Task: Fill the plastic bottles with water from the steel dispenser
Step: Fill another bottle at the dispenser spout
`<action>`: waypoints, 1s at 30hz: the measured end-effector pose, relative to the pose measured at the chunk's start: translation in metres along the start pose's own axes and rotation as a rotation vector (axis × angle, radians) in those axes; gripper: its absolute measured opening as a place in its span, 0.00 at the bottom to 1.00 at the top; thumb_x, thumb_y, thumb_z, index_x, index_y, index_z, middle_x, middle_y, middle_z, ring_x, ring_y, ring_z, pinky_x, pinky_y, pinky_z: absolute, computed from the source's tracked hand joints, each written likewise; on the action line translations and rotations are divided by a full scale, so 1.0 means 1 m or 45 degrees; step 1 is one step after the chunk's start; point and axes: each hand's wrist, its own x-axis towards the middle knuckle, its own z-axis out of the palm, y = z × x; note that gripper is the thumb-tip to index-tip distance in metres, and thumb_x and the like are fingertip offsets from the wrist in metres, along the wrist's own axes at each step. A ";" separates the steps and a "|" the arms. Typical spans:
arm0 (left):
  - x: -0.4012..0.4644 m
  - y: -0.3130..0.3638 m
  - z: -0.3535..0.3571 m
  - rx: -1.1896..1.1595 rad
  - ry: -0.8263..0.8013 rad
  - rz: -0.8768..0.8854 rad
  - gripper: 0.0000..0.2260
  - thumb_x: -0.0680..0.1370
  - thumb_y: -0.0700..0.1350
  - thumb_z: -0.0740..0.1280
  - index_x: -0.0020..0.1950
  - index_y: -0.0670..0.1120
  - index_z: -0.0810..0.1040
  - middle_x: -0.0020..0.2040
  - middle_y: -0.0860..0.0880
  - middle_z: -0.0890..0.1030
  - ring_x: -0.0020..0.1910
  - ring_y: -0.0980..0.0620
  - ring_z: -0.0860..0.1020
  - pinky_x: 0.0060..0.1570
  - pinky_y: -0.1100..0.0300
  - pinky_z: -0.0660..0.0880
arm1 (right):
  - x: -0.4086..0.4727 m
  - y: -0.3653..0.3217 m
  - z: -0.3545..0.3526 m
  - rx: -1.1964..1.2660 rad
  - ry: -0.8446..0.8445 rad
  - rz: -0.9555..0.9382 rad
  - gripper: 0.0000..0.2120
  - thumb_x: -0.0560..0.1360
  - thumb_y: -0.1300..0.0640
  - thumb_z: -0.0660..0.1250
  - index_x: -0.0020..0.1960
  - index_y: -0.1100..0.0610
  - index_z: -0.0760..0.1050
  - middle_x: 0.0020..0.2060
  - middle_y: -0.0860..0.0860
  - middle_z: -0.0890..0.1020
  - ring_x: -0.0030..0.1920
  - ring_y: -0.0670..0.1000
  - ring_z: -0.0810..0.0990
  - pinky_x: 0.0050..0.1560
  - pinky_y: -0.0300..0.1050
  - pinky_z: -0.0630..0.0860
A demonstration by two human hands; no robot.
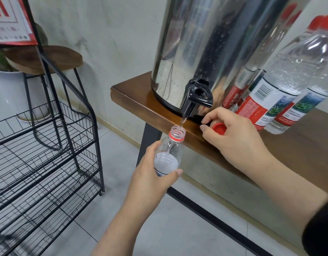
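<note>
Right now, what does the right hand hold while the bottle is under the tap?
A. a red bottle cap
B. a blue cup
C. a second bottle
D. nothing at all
A: the right hand rests on the table edge and holds a red cap in its fingers, while the left hand holds the open bottle under the black tap.

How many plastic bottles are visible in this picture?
3 clearly: one open bottle in the left hand under the tap; two capped bottles standing on the table right of the steel dispenser. More may be hidden behind them.
</note>
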 end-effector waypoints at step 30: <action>0.000 -0.003 0.002 0.039 -0.010 -0.002 0.36 0.72 0.53 0.78 0.73 0.68 0.62 0.64 0.64 0.75 0.63 0.58 0.76 0.50 0.72 0.73 | 0.000 -0.001 0.001 -0.002 -0.003 -0.007 0.02 0.76 0.47 0.70 0.48 0.42 0.77 0.43 0.41 0.81 0.46 0.41 0.78 0.43 0.40 0.75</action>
